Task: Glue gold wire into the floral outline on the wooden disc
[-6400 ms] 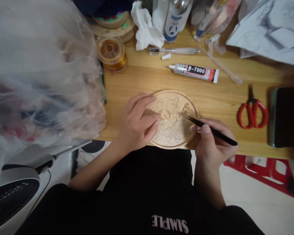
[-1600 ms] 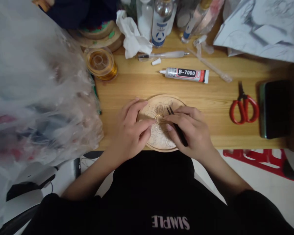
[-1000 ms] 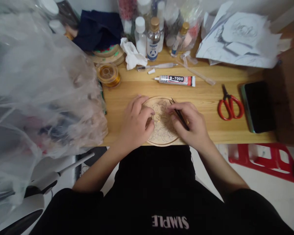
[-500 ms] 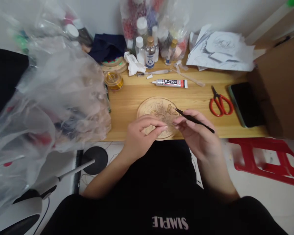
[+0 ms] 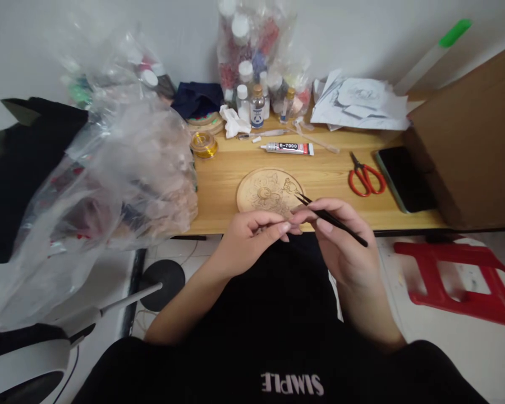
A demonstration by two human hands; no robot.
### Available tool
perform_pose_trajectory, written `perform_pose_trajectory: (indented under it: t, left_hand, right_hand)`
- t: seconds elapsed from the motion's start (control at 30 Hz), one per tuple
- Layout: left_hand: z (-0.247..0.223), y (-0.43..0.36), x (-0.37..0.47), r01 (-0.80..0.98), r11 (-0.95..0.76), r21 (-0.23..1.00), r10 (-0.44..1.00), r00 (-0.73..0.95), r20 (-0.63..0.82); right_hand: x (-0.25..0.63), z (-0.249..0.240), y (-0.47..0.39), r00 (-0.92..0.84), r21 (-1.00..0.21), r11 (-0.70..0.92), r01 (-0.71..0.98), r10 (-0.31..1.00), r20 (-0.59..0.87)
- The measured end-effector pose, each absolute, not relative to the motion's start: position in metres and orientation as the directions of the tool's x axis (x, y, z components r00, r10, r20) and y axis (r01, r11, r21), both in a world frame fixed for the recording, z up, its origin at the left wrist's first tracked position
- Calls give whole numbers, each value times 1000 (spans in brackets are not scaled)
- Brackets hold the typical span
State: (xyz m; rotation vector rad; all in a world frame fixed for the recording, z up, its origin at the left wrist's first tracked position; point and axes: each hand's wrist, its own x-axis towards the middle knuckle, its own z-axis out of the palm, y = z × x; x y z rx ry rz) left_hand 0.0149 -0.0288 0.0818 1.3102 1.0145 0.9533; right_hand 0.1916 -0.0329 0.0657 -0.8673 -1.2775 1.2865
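Observation:
A round wooden board point(image 5: 252, 188) with line drawings on it lies near the table's front edge. Just in front of it, my left hand point(image 5: 252, 238) is closed, thumb against fingers; whatever it pinches is too small to make out. Between the thumb and fingers of my right hand point(image 5: 345, 235) are black tweezers point(image 5: 334, 220), their tips pointing up and left over the board's right side. The right fingertips touch or nearly touch those of the left hand.
Behind the board lie a B-7000 glue tube point(image 5: 289, 148), a pen point(image 5: 269, 133) and small bottles point(image 5: 257, 106). Red-handled scissors point(image 5: 366, 179), a phone point(image 5: 408, 179) and a cardboard box point(image 5: 471, 140) are at right. Plastic bags point(image 5: 143, 163) fill the left; a red stool point(image 5: 454, 280) stands below.
The view has shifted slightly. My hands have come together and sit a little lower against the board, uncovering more of its drawing. The tweezers remain in my right hand.

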Motion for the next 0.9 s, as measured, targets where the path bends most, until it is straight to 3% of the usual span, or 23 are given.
perform_pose_trajectory:
  t: [0.2, 0.43, 0.6, 0.9]
  left_hand:
    - [88, -37, 13, 38, 1, 999, 962, 272, -11]
    - [91, -43, 14, 159, -155, 975, 954, 279, 107]
    - [92, -44, 15, 273, -369, 888, 917, 265, 299]
    - [87, -45, 14, 362, -555, 749, 824, 364, 435]
  right_hand:
    - [196, 69, -38, -210, -945, 73, -317, 967, 145]
    - [201, 70, -40, -336, -936, -26, -351, 937, 100]
    - [205, 76, -51, -334, -952, -6, -306, 937, 101]
    - [206, 95, -64, -478, -982, 52, -180, 868, 133]
